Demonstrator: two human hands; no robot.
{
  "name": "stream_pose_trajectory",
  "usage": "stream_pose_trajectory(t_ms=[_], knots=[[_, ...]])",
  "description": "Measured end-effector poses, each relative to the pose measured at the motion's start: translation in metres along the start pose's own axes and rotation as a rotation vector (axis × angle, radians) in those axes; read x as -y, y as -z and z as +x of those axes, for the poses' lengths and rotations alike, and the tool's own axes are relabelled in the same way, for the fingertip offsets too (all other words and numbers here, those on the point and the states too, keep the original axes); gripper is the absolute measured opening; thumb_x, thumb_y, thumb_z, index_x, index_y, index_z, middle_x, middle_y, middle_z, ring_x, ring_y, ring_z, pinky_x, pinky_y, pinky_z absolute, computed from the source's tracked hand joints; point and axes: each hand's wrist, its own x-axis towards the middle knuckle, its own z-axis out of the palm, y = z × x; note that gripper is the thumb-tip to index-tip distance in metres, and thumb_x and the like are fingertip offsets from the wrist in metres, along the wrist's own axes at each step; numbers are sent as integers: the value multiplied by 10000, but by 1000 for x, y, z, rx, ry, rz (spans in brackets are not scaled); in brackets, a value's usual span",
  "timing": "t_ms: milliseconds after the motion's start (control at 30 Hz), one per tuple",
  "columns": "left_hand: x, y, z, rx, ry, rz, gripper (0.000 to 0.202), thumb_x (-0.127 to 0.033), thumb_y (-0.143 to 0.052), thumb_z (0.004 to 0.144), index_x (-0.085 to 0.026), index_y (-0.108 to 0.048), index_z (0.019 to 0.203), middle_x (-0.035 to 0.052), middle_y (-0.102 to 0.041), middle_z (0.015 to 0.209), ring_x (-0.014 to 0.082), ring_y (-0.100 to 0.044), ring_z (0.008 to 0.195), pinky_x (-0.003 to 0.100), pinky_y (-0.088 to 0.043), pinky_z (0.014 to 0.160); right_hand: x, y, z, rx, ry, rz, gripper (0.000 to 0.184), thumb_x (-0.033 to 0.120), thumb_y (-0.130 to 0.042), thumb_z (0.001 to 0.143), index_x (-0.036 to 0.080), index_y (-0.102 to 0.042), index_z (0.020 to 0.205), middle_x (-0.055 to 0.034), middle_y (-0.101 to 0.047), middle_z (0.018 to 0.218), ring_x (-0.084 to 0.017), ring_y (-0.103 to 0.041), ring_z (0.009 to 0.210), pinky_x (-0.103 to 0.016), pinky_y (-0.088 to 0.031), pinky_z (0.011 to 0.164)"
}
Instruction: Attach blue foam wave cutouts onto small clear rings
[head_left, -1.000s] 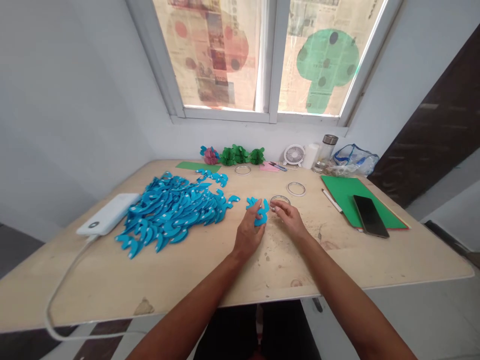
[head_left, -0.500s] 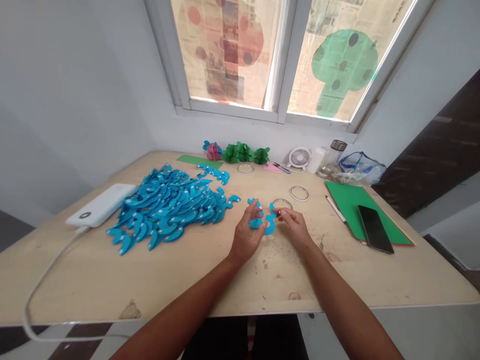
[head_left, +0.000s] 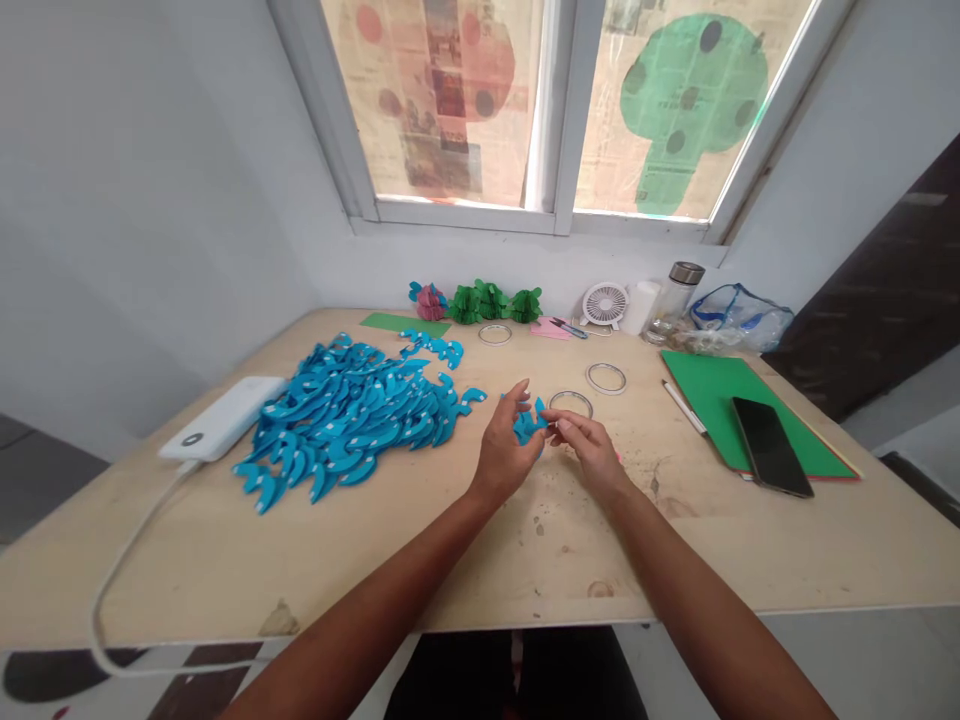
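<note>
Both my hands meet at the middle of the wooden table (head_left: pixel 465 560). My left hand (head_left: pixel 501 450) and my right hand (head_left: pixel 589 448) each pinch blue curved paper cut-outs (head_left: pixel 529 424), held together just above the table. A large heap of the same blue cut-outs (head_left: pixel 352 412) lies to the left. A clear tape ring (head_left: pixel 570 403) sits right behind my right hand.
A white power bank (head_left: pixel 223 417) with a cable lies at the left. Two more tape rings (head_left: pixel 606 377) lie further back. Green paper sheets (head_left: pixel 720 400) with a black phone (head_left: pixel 771 445) and a pen (head_left: pixel 682 406) lie at the right. Paper flowers (head_left: pixel 491 303), a small fan (head_left: pixel 604 304), a jar and a bag line the wall.
The blue pieces were lifted off the table and separated, then brought together between both hands. The camera view has shifted slightly.
</note>
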Motion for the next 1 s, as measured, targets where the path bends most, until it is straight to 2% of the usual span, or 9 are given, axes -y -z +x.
stream_pose_trajectory(t_ms=[200, 533, 733, 867, 1000], knots=[[6, -16, -2, -23, -47, 74, 590, -207, -567, 786, -223, -359, 1338, 101, -557, 1213, 200, -565, 1059, 360, -473, 886, -2, 3, 1, -32, -24, -2, 361, 455, -591, 789, 204, -705, 1022, -56, -686, 885, -171, -599, 790, -296, -467, 704], [9, -6, -6, -45, -37, 94, 603, -144, -557, 775, -250, -384, 1343, 72, -603, 1177, 204, -585, 1072, 346, -473, 909, 6, -7, -3, 12, -35, -94, 325, 439, -564, 816, 226, -702, 1020, -64, -674, 1026, -184, -611, 877, -297, -473, 727], [7, -4, -6, -25, 4, 63, 600, -139, -560, 774, -248, -390, 1339, 58, -641, 1100, 189, -618, 1008, 340, -487, 887, 3, -4, -3, 60, -47, -137, 331, 432, -533, 842, 222, -697, 1037, -60, -693, 945, -184, -601, 873, -307, -463, 741], [6, -3, -6, -31, 15, 38, 573, -154, -565, 779, -250, -409, 1321, 56, -650, 1076, 182, -629, 975, 349, -494, 880, 3, -4, -3, 37, -59, -145, 345, 451, -539, 830, 209, -707, 1009, -62, -696, 898, -191, -604, 862, -306, -461, 719], [6, -3, -6, -37, 60, -58, 581, -169, -587, 767, -258, -413, 1315, 51, -653, 1058, 181, -627, 977, 354, -503, 874, 6, -6, -3, -1, -38, -97, 339, 445, -562, 810, 222, -688, 1033, -63, -687, 951, -189, -615, 854, -293, -463, 688]])
